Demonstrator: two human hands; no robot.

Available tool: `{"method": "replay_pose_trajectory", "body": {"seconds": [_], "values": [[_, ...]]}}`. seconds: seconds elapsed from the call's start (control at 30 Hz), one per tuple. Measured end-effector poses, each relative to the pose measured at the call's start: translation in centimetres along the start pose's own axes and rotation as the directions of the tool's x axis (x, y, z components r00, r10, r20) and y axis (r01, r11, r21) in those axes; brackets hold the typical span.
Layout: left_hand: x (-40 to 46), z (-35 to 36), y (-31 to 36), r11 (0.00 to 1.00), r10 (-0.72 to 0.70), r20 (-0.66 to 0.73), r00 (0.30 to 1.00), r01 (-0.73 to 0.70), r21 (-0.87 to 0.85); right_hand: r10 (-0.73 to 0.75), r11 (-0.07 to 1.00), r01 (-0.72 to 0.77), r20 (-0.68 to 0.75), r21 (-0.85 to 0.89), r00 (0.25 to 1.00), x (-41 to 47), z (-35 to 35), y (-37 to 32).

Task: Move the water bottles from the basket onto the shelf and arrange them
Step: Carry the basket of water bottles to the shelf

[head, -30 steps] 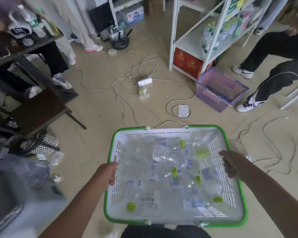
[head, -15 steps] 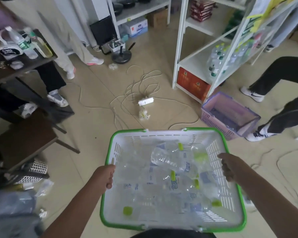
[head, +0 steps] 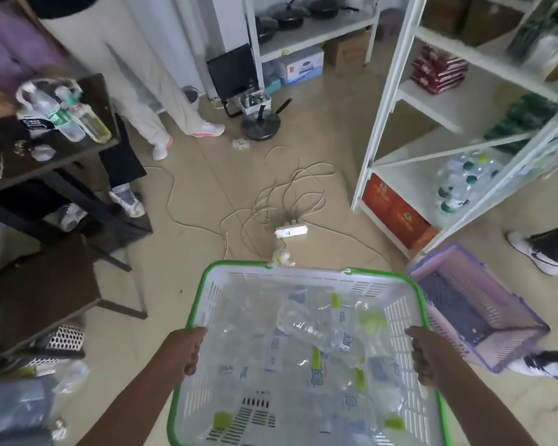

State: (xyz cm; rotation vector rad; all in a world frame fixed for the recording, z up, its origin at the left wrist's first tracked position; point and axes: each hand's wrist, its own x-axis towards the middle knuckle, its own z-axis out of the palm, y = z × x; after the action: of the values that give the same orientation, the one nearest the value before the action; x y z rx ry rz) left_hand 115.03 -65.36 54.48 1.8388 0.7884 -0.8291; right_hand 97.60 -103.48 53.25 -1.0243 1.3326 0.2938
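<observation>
With the left hand (head: 187,350) and right hand (head: 424,357) each clenched on a side rim of the green-rimmed basket (head: 303,268), all water bottles (head: 316,333) apparently remain inside, unloading unstarted, the white shelf (head: 400,185) beyond the basket.

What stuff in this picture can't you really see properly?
All from the head view:
- Water bottles in the basket: clear and overlapping, too jumbled to count.
- Basket's near edge: cut off by the picture's bottom.
- Left hand and right hand: fingertips hidden behind the basket's sides.
- Bottles on the shelf: blurred, labels unreadable.
- Purple basket: blurred, contents unclear.
</observation>
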Motion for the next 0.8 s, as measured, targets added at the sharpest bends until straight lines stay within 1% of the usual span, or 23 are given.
{"method": "replay_pose_trajectory", "body": {"seconds": [0.1,0.2,0.27,0.5,0.6,0.7,0.8], "values": [[1.9,0.8,3.5,1.0,0.012,0.017,1.0,-0.012,-0.004,-0.007,0.998,0.008,0.016,-0.059,1.0,1.7,1.6,-4.3],[4.3,1.3,7.3,0.999,0.024,0.033,0.999,-0.022,-0.045,-0.016,0.999,0.016,0.003,-0.051,1.0,3.5,3.5,-8.7],[6.8,1.9,9.8,0.999,0.012,0.046,0.999,-0.01,-0.04,-0.004,0.997,0.004,-0.004,-0.076,1.0,5.1,5.2,-11.7],[15.4,2.8,20.6,0.999,-0.02,0.084,0.996,0.023,-0.039,0.02,0.995,-0.027,-0.073,-0.094,0.997,9.9,11.4,-21.6],[18.2,2.7,26.2,0.997,-0.01,0.089,0.996,0.018,-0.079,-0.003,0.998,-0.002,-0.09,-0.056,0.996,11.8,13.6,-26.3],[19.6,2.8,30.9,0.995,0.018,0.084,0.996,-0.01,-0.098,-0.059,0.995,0.053,-0.067,-0.079,0.996,12.2,15.8,-31.1],[21.2,3.1,35.5,0.988,0.036,0.077,0.996,-0.024,-0.152,-0.108,0.993,0.103,-0.089,-0.053,0.99,12.6,17.5,-36.6]]}}
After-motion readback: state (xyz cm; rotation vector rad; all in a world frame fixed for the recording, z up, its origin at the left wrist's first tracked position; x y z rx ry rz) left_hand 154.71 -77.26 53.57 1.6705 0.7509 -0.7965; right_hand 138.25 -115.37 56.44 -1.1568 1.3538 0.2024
